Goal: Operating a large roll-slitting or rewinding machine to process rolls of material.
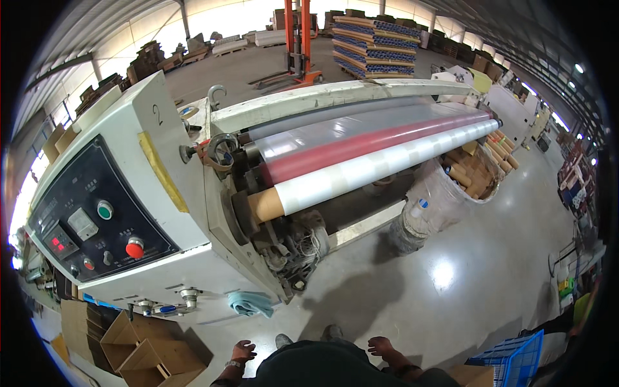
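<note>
left hand [243,351]: low at the bottom edge of the view, left of the person's dark torso, hanging over the floor; it holds nothing, fingers loosely curled and slightly apart.
right hand [380,347]: low at the bottom edge, right of the torso, also empty; fingers bent inward, loosely together, touching nothing.
shoes [308,335]: two grey toes just between the hands, on the shiny grey floor [445,284].
blue cloth [250,303]: the thing nearest the left hand, crumpled at the foot of the machine, apart from the hand.
machine [167,161]: large white winding machine ahead and to the left, standing on the floor.
control panel [90,226]: dark sloping face on the machine's left end, with a green button [104,209] above a red button [134,248].
white film roll [380,164]: long roll on a brown cardboard core, running to the upper right, nearest the person.
red roller [367,145]: just behind the white film roll, parallel to it.
cardboard boxes [138,351]: open, brown, at lower left beside the machine's base.
bag of tubes [471,171]: clear bag holding cardboard cores, right of the rolls.
blue crate [516,358]: lower right corner, near the right hand.
orange lift [298,39]: far back, upright.
</note>
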`<state>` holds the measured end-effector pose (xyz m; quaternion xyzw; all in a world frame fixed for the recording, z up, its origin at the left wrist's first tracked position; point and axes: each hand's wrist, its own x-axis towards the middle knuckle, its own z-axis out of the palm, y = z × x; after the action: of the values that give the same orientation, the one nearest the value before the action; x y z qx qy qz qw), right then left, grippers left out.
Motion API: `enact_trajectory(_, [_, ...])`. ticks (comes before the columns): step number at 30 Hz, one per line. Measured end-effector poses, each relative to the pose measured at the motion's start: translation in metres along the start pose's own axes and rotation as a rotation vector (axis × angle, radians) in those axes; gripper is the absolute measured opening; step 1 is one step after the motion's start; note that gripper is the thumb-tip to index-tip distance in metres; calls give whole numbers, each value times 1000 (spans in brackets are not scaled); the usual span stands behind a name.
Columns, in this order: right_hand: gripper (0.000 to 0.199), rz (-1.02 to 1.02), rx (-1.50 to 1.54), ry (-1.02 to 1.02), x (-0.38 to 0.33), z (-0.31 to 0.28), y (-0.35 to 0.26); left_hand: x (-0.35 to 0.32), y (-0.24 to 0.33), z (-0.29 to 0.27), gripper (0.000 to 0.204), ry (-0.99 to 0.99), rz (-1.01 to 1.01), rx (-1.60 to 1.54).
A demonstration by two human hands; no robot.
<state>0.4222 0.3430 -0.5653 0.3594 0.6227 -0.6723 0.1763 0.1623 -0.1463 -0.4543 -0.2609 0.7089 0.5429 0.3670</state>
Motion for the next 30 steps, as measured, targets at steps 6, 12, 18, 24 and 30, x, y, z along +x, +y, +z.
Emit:
enact_trajectory(6, [32,-389,-677,-76,-12,-9,-10,27,-27,-12,43,-100,95,14])
enact_trajectory(12, [26,99,49,-36,-41,18,-67,0,-11,-9,43,-56,57,-54])
enact_trajectory(18, [25,-116,-166,-68,-35,9,-30,-4,4,2,44,-32,37,14])
enact_trajectory(24, [28,-102,-77,66,-30,5,-14,-2,-5,3,40,-74,25,-53])
enact_trajectory(30, [30,110,-112,35,-43,9,-50,30,-33,-13,40,-240,439,298])
